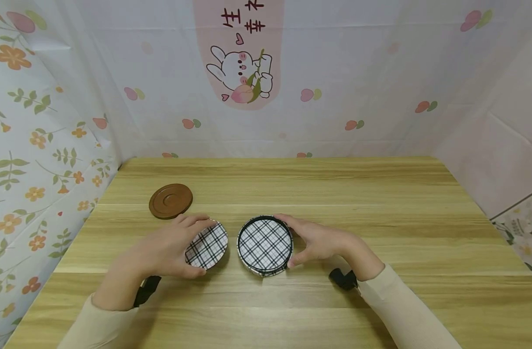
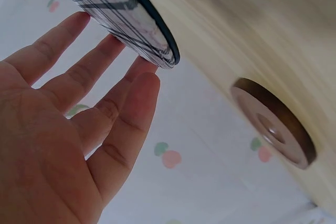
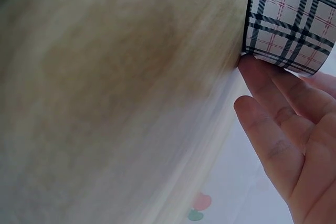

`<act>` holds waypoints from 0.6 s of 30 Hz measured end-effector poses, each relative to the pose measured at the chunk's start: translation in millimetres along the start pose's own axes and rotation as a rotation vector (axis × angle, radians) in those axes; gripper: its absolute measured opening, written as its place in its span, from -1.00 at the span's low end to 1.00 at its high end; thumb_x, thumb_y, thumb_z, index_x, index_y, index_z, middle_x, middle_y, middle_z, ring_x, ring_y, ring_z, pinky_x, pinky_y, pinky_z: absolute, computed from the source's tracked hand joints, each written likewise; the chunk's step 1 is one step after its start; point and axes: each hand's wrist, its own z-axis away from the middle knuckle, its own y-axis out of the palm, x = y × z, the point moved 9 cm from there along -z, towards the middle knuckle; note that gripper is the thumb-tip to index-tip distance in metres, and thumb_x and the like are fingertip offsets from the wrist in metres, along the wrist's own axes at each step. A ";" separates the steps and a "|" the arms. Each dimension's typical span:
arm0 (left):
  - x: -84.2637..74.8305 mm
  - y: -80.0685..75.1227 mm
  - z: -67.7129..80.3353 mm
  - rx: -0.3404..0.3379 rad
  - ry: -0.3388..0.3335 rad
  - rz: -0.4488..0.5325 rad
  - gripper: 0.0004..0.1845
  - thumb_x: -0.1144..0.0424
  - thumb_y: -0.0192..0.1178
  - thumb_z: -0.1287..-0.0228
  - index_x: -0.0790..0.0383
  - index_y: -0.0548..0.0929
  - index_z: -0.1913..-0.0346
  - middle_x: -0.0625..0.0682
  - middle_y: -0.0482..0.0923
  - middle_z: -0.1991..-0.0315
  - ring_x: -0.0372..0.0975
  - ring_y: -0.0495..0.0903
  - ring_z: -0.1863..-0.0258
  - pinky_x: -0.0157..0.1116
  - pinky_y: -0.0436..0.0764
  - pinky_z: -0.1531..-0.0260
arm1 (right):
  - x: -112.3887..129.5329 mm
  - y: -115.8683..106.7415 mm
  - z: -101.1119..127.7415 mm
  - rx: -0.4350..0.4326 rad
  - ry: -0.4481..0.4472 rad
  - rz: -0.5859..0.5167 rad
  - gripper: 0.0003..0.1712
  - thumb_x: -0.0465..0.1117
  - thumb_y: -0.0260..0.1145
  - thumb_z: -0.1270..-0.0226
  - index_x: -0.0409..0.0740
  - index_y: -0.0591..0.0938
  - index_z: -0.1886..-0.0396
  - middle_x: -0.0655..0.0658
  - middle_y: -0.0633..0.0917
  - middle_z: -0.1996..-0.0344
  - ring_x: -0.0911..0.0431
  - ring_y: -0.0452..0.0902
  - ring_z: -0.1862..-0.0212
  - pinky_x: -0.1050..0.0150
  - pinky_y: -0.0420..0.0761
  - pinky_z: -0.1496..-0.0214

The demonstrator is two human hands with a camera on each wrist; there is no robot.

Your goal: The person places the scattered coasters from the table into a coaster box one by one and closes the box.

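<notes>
My left hand point(image 1: 171, 249) holds a round plaid lid point(image 1: 211, 245) by its edge, the fingers at the far side and the thumb at the near side. The lid tilts toward the right. In the left wrist view, fingertips touch the plaid side of the lid point(image 2: 123, 17), which has a dark edge. Beside it, a round plaid box point(image 1: 266, 245) with a black ring inside its rim stands on the table. My right hand point(image 1: 322, 240) grips the box from the right, fingers behind and thumb in front. The right wrist view shows fingertips low on the box's side point(image 3: 294, 19).
A round brown wooden coaster point(image 1: 170, 201) lies on the wood-grain table point(image 1: 335, 194), beyond the left hand. Patterned cloth point(image 1: 357, 72) hangs behind the table and along the left side. Both wrists carry black straps.
</notes>
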 end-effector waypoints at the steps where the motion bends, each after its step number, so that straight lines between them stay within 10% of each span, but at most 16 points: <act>1: -1.9 0.2 -1.8 0.006 0.004 -0.004 -0.01 -0.08 0.53 0.18 0.13 0.39 -0.40 0.13 0.39 -0.36 0.00 0.41 -0.29 0.02 0.57 -0.14 | -0.2 0.2 0.0 0.000 -0.001 -0.001 0.29 -0.08 0.56 -0.09 -0.18 -0.10 -0.60 -0.28 0.21 -0.52 -0.18 0.08 -0.54 -0.20 0.16 -0.53; 18: -37.1 4.2 -35.3 0.057 0.111 -0.004 -0.01 -0.10 0.50 0.15 0.07 0.36 -0.42 0.03 0.36 -0.37 -0.04 0.38 -0.31 -0.04 0.57 -0.16 | 1.2 -0.2 0.1 0.011 -0.008 -0.025 0.28 -0.11 0.55 -0.11 -0.19 -0.11 -0.60 -0.25 0.17 -0.54 -0.16 0.06 -0.55 -0.18 0.12 -0.55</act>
